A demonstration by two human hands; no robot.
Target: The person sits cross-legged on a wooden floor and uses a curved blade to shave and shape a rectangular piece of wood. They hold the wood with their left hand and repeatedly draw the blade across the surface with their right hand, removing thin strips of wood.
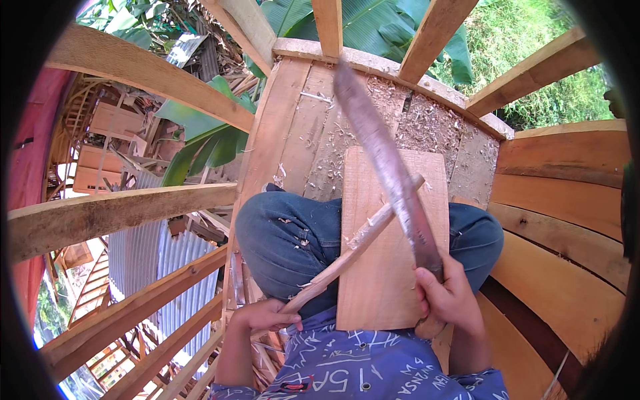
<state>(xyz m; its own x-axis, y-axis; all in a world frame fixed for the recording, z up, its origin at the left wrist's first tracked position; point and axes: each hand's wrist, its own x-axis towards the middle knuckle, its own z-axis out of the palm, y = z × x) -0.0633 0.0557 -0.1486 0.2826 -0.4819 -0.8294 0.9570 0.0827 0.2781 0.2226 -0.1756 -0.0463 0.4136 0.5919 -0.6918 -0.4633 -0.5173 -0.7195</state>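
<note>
My left hand [269, 315] is closed round the lower end of a rough wooden stick [353, 252]. The stick slants up to the right, and its upper part lies over a flat wooden board [393, 293] on my lap. Pale, freshly cut patches show along it. In my right hand [450, 293] I grip a machete [383, 157] by its handle. Its long, dark, worn blade points up and away to the left, crossing above the stick near the stick's far end. Whether the blade touches the stick I cannot tell.
I sit with bent legs on a plank floor [313, 137] strewn with wood shavings [427, 127]. Wooden rails [133, 207] surround me on the left and front; a plank wall [567, 217] stands at right. Beyond are banana leaves [213, 147] and corrugated metal sheets [160, 260].
</note>
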